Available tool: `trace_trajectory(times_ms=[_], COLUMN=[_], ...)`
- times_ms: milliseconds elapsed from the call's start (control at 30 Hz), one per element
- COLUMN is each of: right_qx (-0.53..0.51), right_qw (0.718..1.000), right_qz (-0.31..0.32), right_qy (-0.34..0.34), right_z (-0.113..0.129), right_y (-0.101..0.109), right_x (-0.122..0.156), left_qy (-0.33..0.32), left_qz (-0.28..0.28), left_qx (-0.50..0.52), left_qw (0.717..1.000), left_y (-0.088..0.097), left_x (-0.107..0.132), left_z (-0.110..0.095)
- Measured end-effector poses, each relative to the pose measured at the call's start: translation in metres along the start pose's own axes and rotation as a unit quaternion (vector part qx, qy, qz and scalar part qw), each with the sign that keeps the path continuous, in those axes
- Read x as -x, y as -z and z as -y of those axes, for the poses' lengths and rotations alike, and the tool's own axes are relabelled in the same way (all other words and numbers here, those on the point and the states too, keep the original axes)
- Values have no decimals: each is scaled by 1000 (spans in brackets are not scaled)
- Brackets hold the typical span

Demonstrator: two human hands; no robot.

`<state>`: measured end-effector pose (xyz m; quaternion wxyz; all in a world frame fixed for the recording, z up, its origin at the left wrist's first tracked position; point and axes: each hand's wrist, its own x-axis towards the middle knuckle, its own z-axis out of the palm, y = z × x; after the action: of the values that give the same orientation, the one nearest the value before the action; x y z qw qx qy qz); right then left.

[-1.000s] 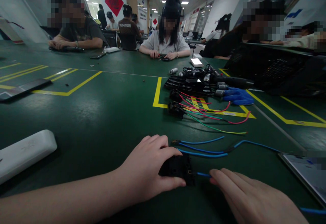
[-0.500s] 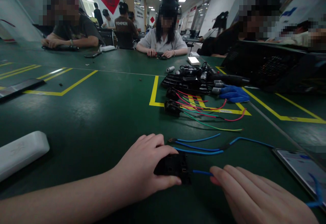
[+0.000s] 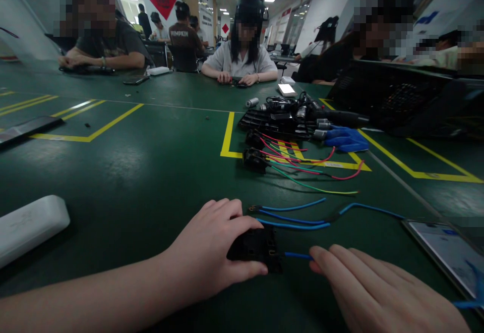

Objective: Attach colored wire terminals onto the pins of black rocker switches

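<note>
Lying clamped between thumb and fingers of the left grip (image 3: pixel 212 242), the black housing (image 3: pixel 251 246) meets a blue wire (image 3: pixel 297 255) pinched in the right grip (image 3: pixel 372 282).

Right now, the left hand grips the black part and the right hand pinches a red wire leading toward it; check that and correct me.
The wire's colour is wrong: the head view shows the right hand pinching a blue wire leading toward the black part, which the left hand does grip.
</note>
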<state>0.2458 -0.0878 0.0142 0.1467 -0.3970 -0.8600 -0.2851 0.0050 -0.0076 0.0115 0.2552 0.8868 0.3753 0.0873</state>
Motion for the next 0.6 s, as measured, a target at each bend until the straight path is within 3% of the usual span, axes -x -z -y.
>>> trace_trajectory(times_ms=[167, 367, 600], right_qx=[1, -139, -1], right_qw=[999, 984, 1000], right_qz=[-1, 94, 8], right_qy=[-34, -66, -13], right_z=[1, -1, 2], right_y=[-3, -12, -3], right_x=[5, -1, 8], left_qy=[-1, 2, 3], left_qz=[0, 1, 3], left_qx=[-5, -4, 0], left_qw=[1000, 1000, 1000], left_y=[0, 0, 1], left_x=[-1, 0, 1], left_z=[0, 0, 0])
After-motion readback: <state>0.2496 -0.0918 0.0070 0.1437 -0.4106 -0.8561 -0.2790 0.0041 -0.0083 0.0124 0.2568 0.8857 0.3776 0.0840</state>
